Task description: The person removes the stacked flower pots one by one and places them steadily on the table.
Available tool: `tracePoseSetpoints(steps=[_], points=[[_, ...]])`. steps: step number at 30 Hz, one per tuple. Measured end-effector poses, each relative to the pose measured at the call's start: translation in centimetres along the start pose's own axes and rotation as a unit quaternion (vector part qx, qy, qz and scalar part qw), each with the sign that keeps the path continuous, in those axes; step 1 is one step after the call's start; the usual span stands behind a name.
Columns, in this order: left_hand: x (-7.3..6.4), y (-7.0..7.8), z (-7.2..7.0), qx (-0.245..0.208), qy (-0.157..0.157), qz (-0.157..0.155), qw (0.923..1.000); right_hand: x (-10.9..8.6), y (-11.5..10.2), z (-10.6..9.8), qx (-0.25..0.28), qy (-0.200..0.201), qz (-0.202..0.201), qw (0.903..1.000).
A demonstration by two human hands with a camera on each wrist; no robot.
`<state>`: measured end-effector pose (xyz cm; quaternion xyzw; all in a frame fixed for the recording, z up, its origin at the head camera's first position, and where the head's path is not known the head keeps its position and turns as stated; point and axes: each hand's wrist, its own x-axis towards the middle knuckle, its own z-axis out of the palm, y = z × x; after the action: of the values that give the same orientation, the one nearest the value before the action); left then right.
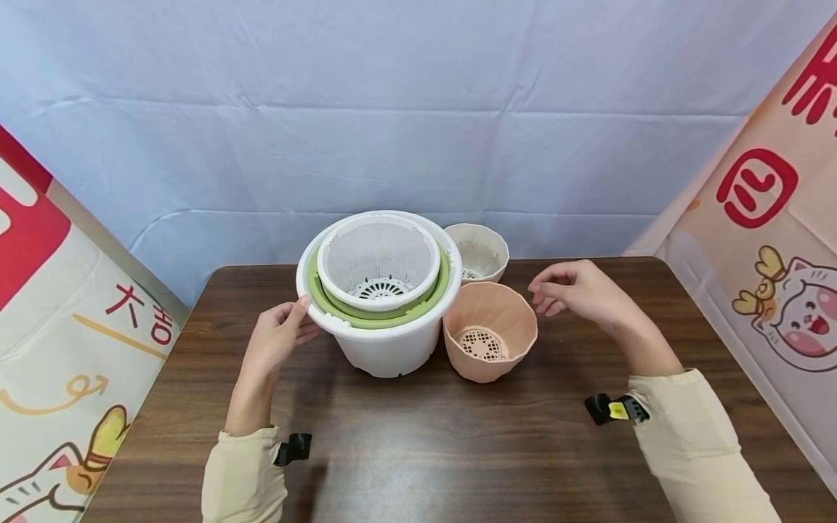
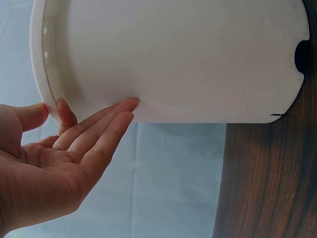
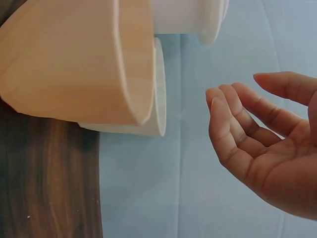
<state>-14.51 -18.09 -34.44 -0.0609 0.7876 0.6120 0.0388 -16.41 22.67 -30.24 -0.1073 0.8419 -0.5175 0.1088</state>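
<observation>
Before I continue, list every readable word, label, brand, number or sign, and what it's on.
"大吉": left banner.
Large red shape, same banner: cut off, unreadable.
Rounded red sign, right banner: too stylised to read surely.
Red character above it: cut off.
Yellow label, right wrist mount: too small.
Large white pot, peach pot, cream pot: none visible.

On the brown wood-grain surface: upright, a large white tub; just beside it, a peach pot; behind that, an off-white pot.
</observation>
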Motion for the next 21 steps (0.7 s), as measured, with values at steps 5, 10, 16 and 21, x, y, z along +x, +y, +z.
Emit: tracePoseSetpoints(steps=[5, 10, 16, 21], points=[[0.0, 0.0, 0.0, 0.0, 0.001, -0.001, 1.0, 0.2, -0.6, 0.1, 0.003, 0.007, -0.004, 1.0], [0.0, 0.0, 0.0, 0.002, -0.002, 0.001, 1.0, 0.3, -1.2, 0.3, -0.001, 0.005, -0.004, 1.0], [0.0, 0.0, 0.0, 0.001, -0.002, 0.003, 1.0, 0.5, -1.7, 0.6, -0.007, 0.001, -0.008, 0.9999], [0.0, 0.0, 0.0, -0.001, -0.003, 0.004, 1.0, 0.8, -2.3, 0.9, -0.011, -0.001, -0.011, 0.9999]])
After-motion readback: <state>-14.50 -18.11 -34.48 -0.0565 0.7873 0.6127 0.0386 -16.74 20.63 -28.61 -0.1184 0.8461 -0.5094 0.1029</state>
